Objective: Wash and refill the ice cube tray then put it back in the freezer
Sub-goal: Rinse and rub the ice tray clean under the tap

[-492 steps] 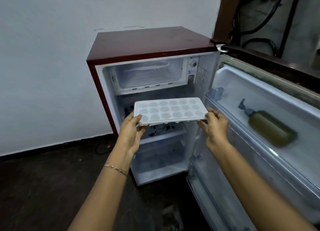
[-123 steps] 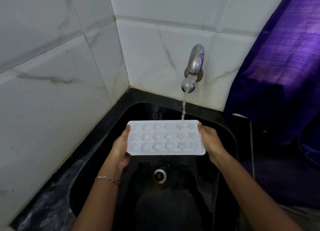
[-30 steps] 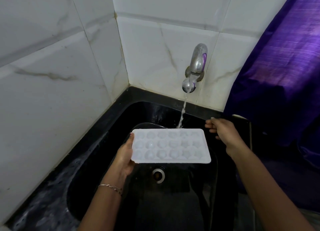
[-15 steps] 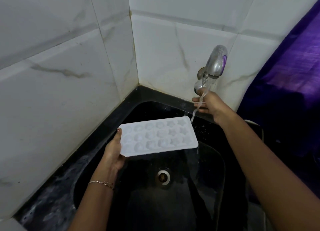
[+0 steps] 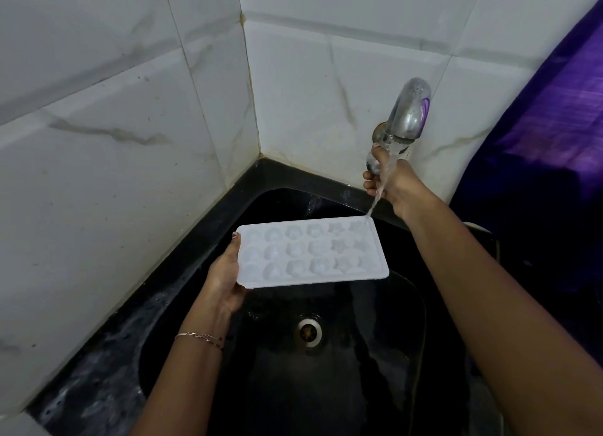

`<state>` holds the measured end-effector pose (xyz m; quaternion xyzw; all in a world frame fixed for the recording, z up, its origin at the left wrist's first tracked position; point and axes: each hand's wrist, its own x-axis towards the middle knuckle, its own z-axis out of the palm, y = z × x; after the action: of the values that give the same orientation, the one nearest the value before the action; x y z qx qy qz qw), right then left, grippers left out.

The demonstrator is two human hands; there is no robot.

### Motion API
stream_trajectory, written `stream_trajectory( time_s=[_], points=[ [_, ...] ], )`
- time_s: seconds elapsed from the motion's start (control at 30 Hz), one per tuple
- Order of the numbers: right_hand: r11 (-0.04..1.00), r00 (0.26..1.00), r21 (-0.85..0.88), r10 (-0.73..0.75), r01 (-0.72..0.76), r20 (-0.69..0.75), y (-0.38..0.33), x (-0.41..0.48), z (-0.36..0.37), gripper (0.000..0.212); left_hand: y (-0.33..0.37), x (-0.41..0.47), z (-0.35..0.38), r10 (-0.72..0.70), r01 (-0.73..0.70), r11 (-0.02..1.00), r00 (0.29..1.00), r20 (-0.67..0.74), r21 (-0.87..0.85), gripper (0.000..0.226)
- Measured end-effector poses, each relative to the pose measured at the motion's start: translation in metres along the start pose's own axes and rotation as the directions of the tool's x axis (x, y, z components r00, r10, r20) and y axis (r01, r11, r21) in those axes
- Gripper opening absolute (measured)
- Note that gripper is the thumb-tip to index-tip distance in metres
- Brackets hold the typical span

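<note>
A white ice cube tray [image 5: 312,252] with star and round moulds is held level over the black sink [image 5: 261,187]. My left hand [image 5: 225,277] grips its left short edge, thumb on top. My right hand [image 5: 390,182] is raised to the chrome tap [image 5: 408,112] on the back wall, fingers curled round the knob under its spout. A thin stream of water [image 5: 380,187] runs from the tap past my right hand onto the tray's far right corner.
White marble-look tiles [image 5: 130,142] close the sink on the left and back. The drain [image 5: 308,333] lies below the tray. A purple cloth [image 5: 554,115] hangs at the right. The sink's left rim is wet.
My right hand let go of the tray's right edge and rose to the tap knob. The tray, now held by the left hand alone, stays under the stream.
</note>
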<state>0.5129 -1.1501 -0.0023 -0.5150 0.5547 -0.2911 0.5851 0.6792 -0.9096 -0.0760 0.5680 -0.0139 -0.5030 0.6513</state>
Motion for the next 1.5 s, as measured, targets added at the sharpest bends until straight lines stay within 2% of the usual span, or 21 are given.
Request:
stream_trajectory(
  time_s=[0.23,0.57,0.87,0.97,1.07,1.23,1.5],
  points=[
    [0.997,0.999,0.066,-0.034,0.032,0.023,0.001,-0.003,-0.001,0.032,0.0,-0.002,0.004,0.0,0.0,1.0,1.0,-0.002,-0.011,0.046],
    [0.99,0.995,0.124,-0.08,0.071,0.068,0.004,-0.01,-0.002,0.038,-0.001,-0.001,0.004,-0.005,0.005,1.0,1.0,0.022,-0.021,0.044],
    [0.997,0.993,0.035,-0.072,0.069,0.09,0.003,-0.025,-0.007,0.044,-0.001,0.002,0.005,-0.006,0.007,1.0,1.0,0.023,-0.017,0.047],
    [0.999,0.991,0.022,-0.029,0.026,0.131,0.017,-0.039,-0.017,0.059,-0.002,0.003,0.008,0.0,0.0,1.0,1.0,0.031,-0.014,0.045],
    [0.995,0.991,0.082,0.053,-0.064,0.124,0.046,-0.051,-0.031,0.068,-0.002,0.003,0.014,0.002,-0.002,1.0,0.999,0.045,-0.001,0.044],
    [0.954,0.971,0.228,0.158,-0.197,0.179,0.082,-0.072,-0.046,0.062,-0.003,0.005,0.025,-0.011,0.01,1.0,0.999,0.045,0.02,0.045],
    [0.931,0.975,0.315,0.134,-0.185,0.175,0.09,-0.084,-0.049,0.056,-0.002,0.01,0.038,-0.016,0.014,1.0,0.998,0.067,0.021,0.044]
  ],
)
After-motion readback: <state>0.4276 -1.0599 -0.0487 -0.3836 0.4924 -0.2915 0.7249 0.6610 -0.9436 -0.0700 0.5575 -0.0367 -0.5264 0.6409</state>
